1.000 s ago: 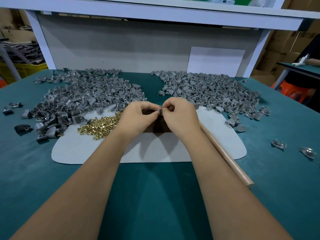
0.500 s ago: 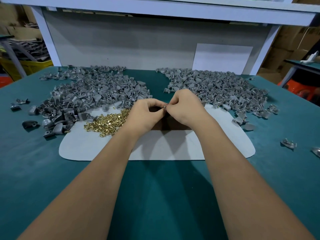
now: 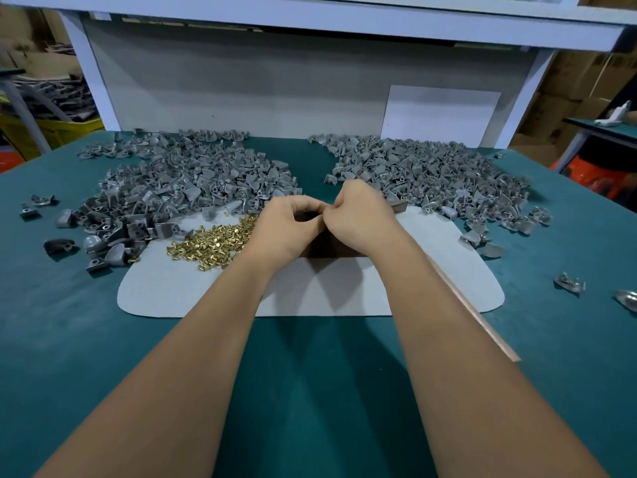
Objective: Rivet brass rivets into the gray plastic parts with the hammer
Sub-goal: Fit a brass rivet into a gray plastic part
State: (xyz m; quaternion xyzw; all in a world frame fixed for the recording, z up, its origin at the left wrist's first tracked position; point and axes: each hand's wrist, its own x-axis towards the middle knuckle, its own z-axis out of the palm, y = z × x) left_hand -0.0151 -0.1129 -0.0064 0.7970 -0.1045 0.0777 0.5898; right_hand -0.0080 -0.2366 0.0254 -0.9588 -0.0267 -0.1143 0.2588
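Brass rivets (image 3: 215, 241) lie in a loose, shiny gold heap on the left part of the pale gray mat (image 3: 344, 294), just beside your left hand (image 3: 286, 229). Each rivet is short, with a flat round head. Gray plastic parts fill two wide piles on the far side of the teal surface (image 3: 69, 339): the left pile (image 3: 182, 188) and the right pile (image 3: 431, 177), both made of small matte wedge and fin shapes, some with round holes. A few strays (image 3: 568, 282) sit alone near the right edge.

Your left hand and right hand (image 3: 362, 219) meet over the far middle of the mat, fingertips touching. Both have curled fingers in a pinching grip, but whatever sits between the fingertips is hidden, so you cannot tell from here what each one holds. A dark brown block (image 3: 324, 248) shows beneath your wrists on the mat.

The hammer's wooden handle (image 3: 475, 308), smooth and round, runs diagonally along the right of your right forearm, with its head hidden behind your hand.

Compared with half a second ago, your hands stay together at the same spot, and the piles and rivets have not shifted; the handle, hidden then behind your right forearm, now shows.
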